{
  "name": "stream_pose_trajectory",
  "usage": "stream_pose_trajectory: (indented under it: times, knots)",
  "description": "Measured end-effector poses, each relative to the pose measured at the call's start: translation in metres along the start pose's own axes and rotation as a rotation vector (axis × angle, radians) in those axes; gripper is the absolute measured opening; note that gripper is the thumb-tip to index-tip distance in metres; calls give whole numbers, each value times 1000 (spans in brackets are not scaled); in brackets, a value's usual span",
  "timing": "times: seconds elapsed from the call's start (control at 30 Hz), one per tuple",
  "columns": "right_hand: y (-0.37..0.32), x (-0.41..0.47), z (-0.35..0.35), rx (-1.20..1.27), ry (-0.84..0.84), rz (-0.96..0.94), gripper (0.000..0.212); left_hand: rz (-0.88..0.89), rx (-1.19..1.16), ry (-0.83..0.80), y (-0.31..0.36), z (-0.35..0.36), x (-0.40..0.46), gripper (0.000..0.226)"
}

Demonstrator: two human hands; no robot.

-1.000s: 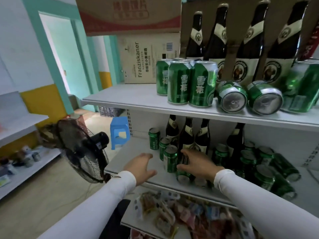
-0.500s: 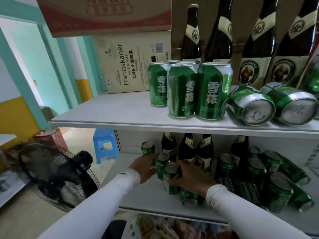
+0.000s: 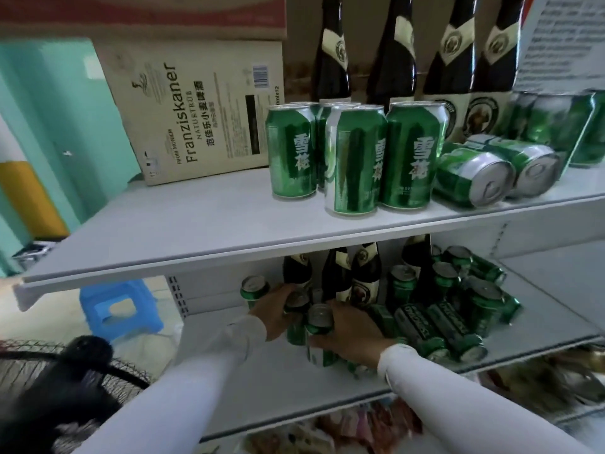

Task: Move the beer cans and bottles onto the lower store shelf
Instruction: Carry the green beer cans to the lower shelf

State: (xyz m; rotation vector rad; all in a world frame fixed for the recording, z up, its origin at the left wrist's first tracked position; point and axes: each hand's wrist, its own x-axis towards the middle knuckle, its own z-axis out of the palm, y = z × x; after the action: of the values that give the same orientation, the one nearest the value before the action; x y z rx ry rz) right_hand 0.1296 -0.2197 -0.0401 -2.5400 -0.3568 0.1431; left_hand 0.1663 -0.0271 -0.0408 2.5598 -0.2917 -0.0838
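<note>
Nearest, we see the right hand curled round an upright green beer can at the front of the lower shelf. Just beyond, the left hand wraps another green can. Behind them stand dark beer bottles, with tumbled cans to the right. Farther up, the upper shelf carries standing green cans, tall bottles and a Franziskaner carton.

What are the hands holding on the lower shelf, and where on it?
The right hand grips an upright green can round its side. The left hand wraps another can at its side.
</note>
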Motion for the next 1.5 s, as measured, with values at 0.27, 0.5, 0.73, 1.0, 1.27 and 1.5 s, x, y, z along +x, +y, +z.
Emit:
stream_pose_trajectory:
  times: [0.27,0.5,0.73,1.0,1.27,1.5]
  knots:
    - [3,-10,-6,-7,-47,18,51,55,-18,30,-5,-7,-31,31]
    - [6,-18,-14,-9,-187,-90,56,-145,122,127,-4,-16,-65,48]
    - [10,-22,-11,81,-159,-140,63,-223,87,185,-2,-11,-85,52]
    - [6,-18,-1,59,-79,-152,48,-209,-54,220,-4,1,-91,66]
    - [9,-12,2,127,-128,-178,67,-163,102,82,-9,-11,-96,50]
    - [5,-10,1,61,-154,-158,82,-225,14,216,-5,-7,-105,37]
